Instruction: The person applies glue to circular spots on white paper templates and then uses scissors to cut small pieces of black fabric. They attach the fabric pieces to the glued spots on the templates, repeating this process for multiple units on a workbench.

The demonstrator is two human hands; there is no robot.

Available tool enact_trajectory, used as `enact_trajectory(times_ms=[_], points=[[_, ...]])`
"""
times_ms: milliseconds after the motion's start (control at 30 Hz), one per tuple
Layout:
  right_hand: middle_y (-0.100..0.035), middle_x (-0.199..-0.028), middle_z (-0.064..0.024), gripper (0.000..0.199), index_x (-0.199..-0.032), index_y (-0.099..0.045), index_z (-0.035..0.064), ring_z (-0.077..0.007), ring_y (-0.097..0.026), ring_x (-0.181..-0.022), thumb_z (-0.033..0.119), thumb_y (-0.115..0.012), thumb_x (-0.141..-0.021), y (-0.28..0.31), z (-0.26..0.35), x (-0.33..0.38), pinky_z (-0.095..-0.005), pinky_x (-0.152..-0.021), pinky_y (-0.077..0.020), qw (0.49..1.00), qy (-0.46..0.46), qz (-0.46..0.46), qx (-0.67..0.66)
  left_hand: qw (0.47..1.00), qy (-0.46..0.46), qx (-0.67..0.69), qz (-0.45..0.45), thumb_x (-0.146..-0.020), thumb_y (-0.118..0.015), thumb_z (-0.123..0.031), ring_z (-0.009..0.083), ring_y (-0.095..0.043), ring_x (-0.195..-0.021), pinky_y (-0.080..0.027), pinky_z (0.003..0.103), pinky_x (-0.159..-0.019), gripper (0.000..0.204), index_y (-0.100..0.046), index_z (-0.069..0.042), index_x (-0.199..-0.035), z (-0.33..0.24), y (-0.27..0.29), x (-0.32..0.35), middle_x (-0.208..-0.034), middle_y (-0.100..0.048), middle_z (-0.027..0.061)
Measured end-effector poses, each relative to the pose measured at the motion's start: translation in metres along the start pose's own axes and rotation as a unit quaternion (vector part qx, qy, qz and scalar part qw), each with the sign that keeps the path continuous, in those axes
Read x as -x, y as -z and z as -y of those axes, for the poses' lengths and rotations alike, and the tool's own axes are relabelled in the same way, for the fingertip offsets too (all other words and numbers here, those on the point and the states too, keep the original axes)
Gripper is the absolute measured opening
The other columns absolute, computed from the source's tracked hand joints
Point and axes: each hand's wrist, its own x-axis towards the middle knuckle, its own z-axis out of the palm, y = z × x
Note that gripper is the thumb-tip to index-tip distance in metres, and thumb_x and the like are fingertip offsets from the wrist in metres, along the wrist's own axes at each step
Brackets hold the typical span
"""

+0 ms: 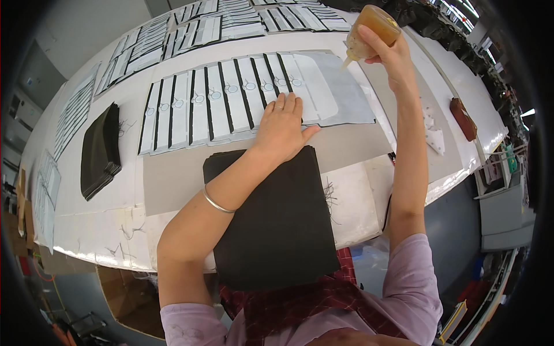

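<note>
My left hand (280, 128) lies flat with fingers spread on a row of overlapping pale sheets (219, 124) with black edge strips and small ring marks. Raised over the far right, my right hand (391, 55) grips a squeeze bottle (378, 29) of amber liquid, tilted with its nozzle pointing down. That nozzle hangs above the plain grey-white sheet (346, 92) at the row's right end, apart from it as far as I can tell. Below my left forearm, a stack of black sheets (271, 230) reaches over the near table edge towards my lap.
Beneath the row lies a grey board (173, 179) on the white-covered table (63, 225). More striped rows (219, 32) cover the far side. A smaller black stack (101, 150) stands at left. Loose threads (134, 232) lie near the front edge; a dark red object (463, 119) sits right.
</note>
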Motion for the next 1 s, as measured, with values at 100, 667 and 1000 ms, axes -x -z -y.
enact_trajectory(times_ms=[100, 667, 1000], points=[[-0.07, -0.104, -0.007, 0.064, -0.124, -0.064, 0.0042, -0.0142, -0.07, -0.088, 0.046, -0.083, -0.08, 0.003, 0.004, 0.002, -0.0243, -0.063, -0.0565, 1.0, -0.019, 0.003, -0.02, 1.0, 0.002, 0.0, 0.0, -0.099, -0.056, -0.051, 0.0425, -0.042, -0.141, -0.033, 0.048, -0.116, 0.075, -0.047, 0.009, -0.141, -0.002, 0.0, -0.002, -0.148, -0.047, 0.028], [-0.069, -0.107, -0.0083, 0.074, -0.125, -0.061, 0.0043, -0.016, -0.068, -0.094, 0.052, -0.085, -0.074, -0.002, 0.001, 0.001, -0.0281, -0.069, -0.058, 0.993, -0.109, 0.053, 0.003, 1.0, -0.013, 0.01, -0.012, -0.099, -0.057, -0.049, 0.0441, -0.043, -0.139, -0.034, 0.049, -0.115, 0.073, -0.048, 0.01, -0.14, 0.0, 0.001, -0.002, -0.147, -0.047, 0.0291], [-0.07, -0.105, -0.0081, 0.07, -0.124, -0.062, 0.0038, -0.0174, -0.07, -0.09, 0.049, -0.085, -0.076, 0.005, -0.006, 0.001, -0.0261, -0.063, -0.0569, 0.995, -0.081, 0.06, -0.006, 1.0, -0.008, 0.004, -0.012, -0.099, -0.056, -0.051, 0.0436, -0.044, -0.139, -0.034, 0.049, -0.115, 0.075, -0.047, 0.01, -0.14, -0.001, 0.001, 0.001, -0.146, -0.049, 0.0294]])
